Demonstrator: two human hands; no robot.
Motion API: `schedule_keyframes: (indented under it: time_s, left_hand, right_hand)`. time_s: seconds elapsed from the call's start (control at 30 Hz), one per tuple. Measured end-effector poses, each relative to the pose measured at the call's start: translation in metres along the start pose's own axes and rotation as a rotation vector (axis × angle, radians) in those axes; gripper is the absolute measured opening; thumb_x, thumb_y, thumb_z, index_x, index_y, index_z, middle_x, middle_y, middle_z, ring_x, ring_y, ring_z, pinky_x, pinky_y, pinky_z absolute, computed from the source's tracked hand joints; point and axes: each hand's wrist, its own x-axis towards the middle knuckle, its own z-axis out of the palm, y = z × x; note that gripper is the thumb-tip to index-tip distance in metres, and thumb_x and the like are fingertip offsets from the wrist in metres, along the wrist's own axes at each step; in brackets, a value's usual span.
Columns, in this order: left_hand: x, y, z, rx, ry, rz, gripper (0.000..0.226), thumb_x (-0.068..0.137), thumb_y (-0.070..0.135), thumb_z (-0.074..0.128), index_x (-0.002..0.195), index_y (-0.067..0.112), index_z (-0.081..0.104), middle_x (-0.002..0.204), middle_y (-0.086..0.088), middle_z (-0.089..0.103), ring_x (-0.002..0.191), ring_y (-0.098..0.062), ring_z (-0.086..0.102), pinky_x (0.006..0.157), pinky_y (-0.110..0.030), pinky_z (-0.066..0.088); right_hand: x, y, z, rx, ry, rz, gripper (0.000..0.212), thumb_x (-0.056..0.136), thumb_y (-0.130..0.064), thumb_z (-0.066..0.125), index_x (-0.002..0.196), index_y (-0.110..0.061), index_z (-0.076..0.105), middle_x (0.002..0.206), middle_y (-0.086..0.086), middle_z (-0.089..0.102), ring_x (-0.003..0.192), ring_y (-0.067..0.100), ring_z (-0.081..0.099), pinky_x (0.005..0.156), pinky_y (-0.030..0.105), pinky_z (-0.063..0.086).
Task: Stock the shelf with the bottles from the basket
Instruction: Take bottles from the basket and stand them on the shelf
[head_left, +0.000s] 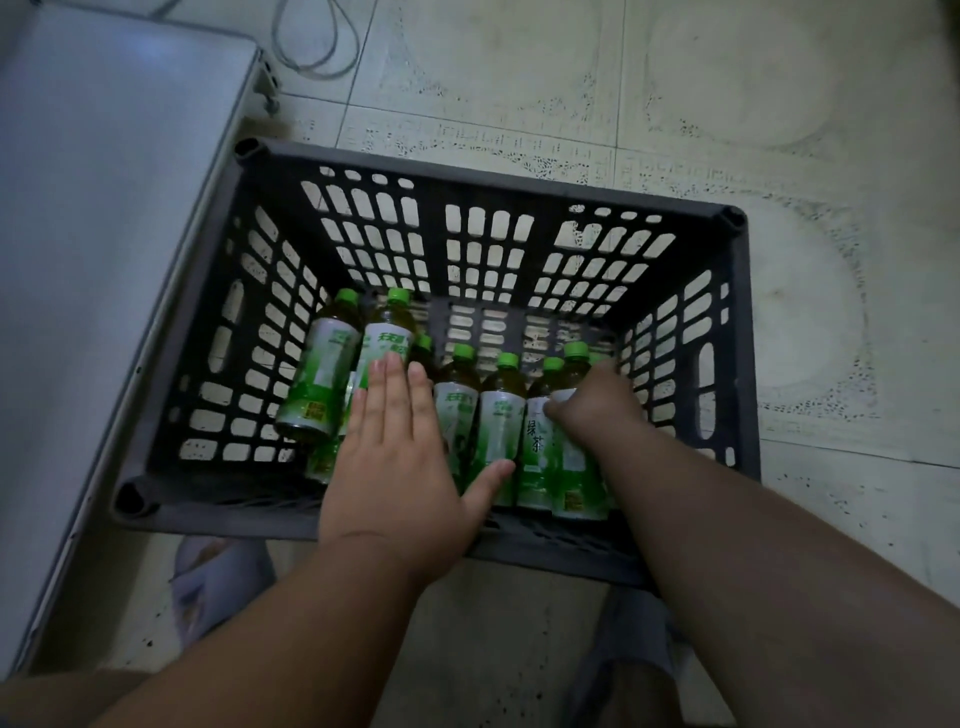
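Observation:
A dark grey slotted plastic basket (483, 192) stands on the floor and holds several green-capped green tea bottles. My left hand (400, 457) reaches in with fingers spread flat over the bottles at the left, its fingertips lying on one white-labelled bottle (387, 338). My right hand (597, 410) is curled around the neck end of a bottle (571, 467) at the right of the row. Two more bottles (501, 415) stand between my hands. One bottle (324, 379) leans at the far left.
A pale grey shelf board (104, 234) runs along the left side of the basket. The floor (727, 104) is light patterned tile, with a loop of cable (311, 57) at the top. Two grey slippers (218, 582) show below the basket.

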Motion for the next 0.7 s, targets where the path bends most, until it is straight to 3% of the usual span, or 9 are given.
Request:
schedule_keyframes:
  time_s: [0.13, 0.27, 0.4, 0.53, 0.63, 0.7]
  left_hand:
    - [-0.003, 0.001, -0.005, 0.003, -0.041, -0.012, 0.111, 0.078, 0.085, 0.000, 0.147, 0.003, -0.029, 0.155, -0.016, -0.035, 0.145, -0.026, -0.031, 0.120, -0.039, -0.013]
    - [-0.019, -0.006, -0.031, -0.316, -0.067, 0.006, 0.105, 0.089, 0.072, 0.041, 0.155, 0.010, -0.013, 0.165, -0.007, -0.013, 0.151, -0.018, -0.012, 0.120, -0.030, -0.005]
    - [-0.065, -0.038, -0.095, -0.558, 0.170, -0.019, 0.101, 0.084, 0.059, 0.065, 0.158, 0.015, 0.014, 0.163, -0.002, 0.023, 0.148, -0.016, 0.024, 0.117, -0.027, 0.022]
    - [-0.135, -0.091, -0.152, -0.701, 0.302, -0.049, 0.098, 0.073, 0.054, 0.079, 0.152, 0.017, 0.034, 0.149, 0.003, 0.045, 0.137, -0.014, 0.042, 0.103, -0.018, 0.030]
    - [-0.199, -0.138, -0.180, -0.792, 0.404, -0.138, 0.107, 0.064, 0.063, 0.079, 0.151, 0.017, 0.035, 0.147, 0.001, 0.045, 0.133, -0.013, 0.045, 0.105, -0.023, 0.034]
    - [-0.236, -0.166, -0.192, -0.823, 0.460, -0.184, 0.102, 0.072, 0.052, 0.082, 0.153, 0.017, 0.031, 0.151, -0.001, 0.042, 0.134, -0.012, 0.042, 0.104, -0.023, 0.033]
  right_hand:
    - [-0.036, -0.018, -0.030, 0.040, 0.046, -0.208, 0.078, 0.079, -0.036, 0.077, 0.137, -0.014, 0.029, 0.119, 0.012, 0.057, 0.105, 0.032, 0.060, 0.076, 0.035, 0.050]
    - [-0.099, -0.058, -0.089, 0.151, 0.079, -0.442, 0.068, 0.074, -0.040, 0.079, 0.123, -0.024, 0.035, 0.108, 0.003, 0.059, 0.092, 0.023, 0.062, 0.077, 0.038, 0.056]
    - [-0.194, -0.109, -0.138, 0.218, 0.149, -0.731, 0.060, 0.070, -0.043, 0.080, 0.113, -0.031, 0.040, 0.100, -0.004, 0.062, 0.088, 0.019, 0.063, 0.079, 0.037, 0.055]
    - [-0.294, -0.162, -0.152, 0.332, 0.178, -0.988, 0.068, 0.072, -0.055, 0.079, 0.121, -0.026, 0.041, 0.112, -0.002, 0.061, 0.097, 0.017, 0.060, 0.079, 0.029, 0.046]
    - [-0.372, -0.201, -0.144, 0.397, 0.131, -1.177, 0.071, 0.073, -0.055, 0.078, 0.127, -0.026, 0.041, 0.117, -0.001, 0.059, 0.102, 0.017, 0.060, 0.084, 0.030, 0.048]
    - [-0.419, -0.223, -0.138, 0.428, 0.081, -1.271, 0.072, 0.076, -0.051, 0.078, 0.132, -0.026, 0.040, 0.118, -0.003, 0.057, 0.104, 0.016, 0.058, 0.089, 0.034, 0.050]
